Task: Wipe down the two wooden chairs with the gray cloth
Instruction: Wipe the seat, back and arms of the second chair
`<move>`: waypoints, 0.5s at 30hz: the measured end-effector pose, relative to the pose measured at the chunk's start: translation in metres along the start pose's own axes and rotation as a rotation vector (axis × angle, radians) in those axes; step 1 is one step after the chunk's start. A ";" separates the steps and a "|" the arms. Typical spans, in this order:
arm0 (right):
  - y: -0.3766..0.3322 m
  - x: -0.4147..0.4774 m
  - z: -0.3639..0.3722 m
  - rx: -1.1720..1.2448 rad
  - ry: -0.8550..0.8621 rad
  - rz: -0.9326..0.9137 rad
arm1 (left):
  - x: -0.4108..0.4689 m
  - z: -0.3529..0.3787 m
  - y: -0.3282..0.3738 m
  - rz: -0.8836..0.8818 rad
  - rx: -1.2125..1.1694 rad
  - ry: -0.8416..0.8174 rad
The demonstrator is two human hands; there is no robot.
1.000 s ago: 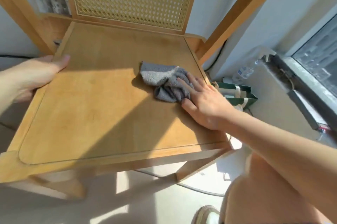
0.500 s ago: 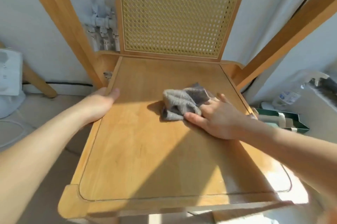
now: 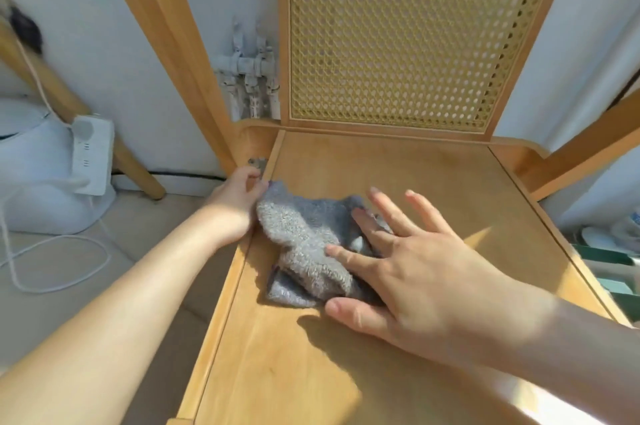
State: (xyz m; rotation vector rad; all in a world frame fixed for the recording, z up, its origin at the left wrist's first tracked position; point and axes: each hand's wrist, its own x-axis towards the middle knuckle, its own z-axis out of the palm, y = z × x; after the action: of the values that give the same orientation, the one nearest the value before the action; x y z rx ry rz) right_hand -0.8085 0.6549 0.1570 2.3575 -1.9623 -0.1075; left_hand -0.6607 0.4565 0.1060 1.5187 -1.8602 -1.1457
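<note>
**Cloth under the right hand on the chair seat**

We are looking down at a wooden chair [image 3: 398, 338] that is filling the middle and right of the frame, its woven cane back [image 3: 408, 33] rising in the upper centre. The gray cloth [image 3: 304, 244] is lying bunched on the seat, toward the seat's left edge, left of centre in the frame. Our right hand [image 3: 415, 265] is reaching in from the lower right and pressing flat on the cloth's right side, fingers spread wide, the thumb lying on the wood just below the cloth; nothing is being pinched. Our left hand [image 3: 235, 203] is coming in from the lower left and resting on the seat's left rim near the back corner, fingers curled loosely over the edge and touching the cloth's upper left tip. We cannot tell whether it is gripping the rim. At the left edge of the frame a white power strip [image 3: 91, 154] is leaning against a white appliance [image 3: 38, 182], with a white cord [image 3: 52, 265] looping on the floor. Sunlight is falling across the lower seat.
</note>
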 end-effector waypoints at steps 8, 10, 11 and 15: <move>0.021 0.110 0.027 0.386 0.040 -0.121 | 0.022 0.014 0.006 0.080 -0.012 -0.081; 0.044 0.155 0.031 0.334 0.027 0.021 | 0.026 0.014 0.004 0.094 0.134 0.001; 0.055 0.174 0.033 0.297 0.017 0.089 | 0.023 0.014 0.007 0.100 0.207 0.037; 0.063 0.206 0.040 0.241 -0.015 0.166 | 0.014 0.015 0.019 0.229 0.583 0.122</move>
State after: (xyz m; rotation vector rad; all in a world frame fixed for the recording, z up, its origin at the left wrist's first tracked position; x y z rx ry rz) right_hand -0.8368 0.4401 0.1223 2.3189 -2.2853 0.1291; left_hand -0.6864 0.4486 0.1117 1.5558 -2.3288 -0.4084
